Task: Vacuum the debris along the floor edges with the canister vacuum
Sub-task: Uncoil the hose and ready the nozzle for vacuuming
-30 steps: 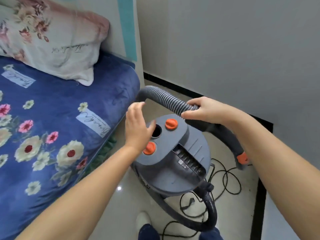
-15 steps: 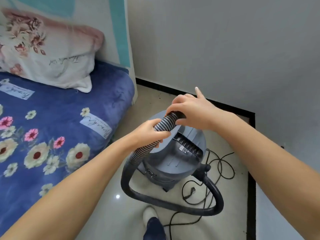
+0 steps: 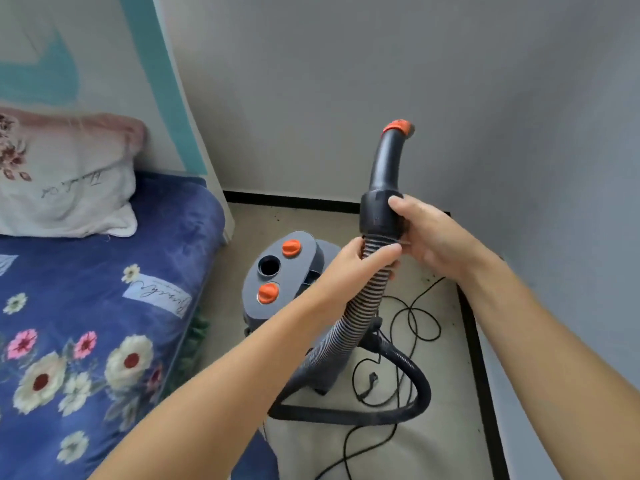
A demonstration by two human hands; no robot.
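Note:
A grey canister vacuum (image 3: 277,289) with two orange knobs stands on the floor between the bed and the wall. Its ribbed grey hose (image 3: 360,306) loops down behind it and rises in front of me. My left hand (image 3: 360,261) is closed around the ribbed hose just under the black collar. My right hand (image 3: 426,237) grips the black handle tube (image 3: 388,168), which points up and ends in an orange tip. Small dark debris specks (image 3: 277,216) lie along the black baseboard at the far wall.
A bed with a blue floral blanket (image 3: 86,323) and a pillow (image 3: 65,185) fills the left. The black power cord (image 3: 412,323) lies in loose loops on the floor right of the vacuum. Grey walls close in at the back and right.
Both hands slid up the hose to its handle end and lifted it upright. My view shifted, so the vacuum's top with its orange knobs shows again.

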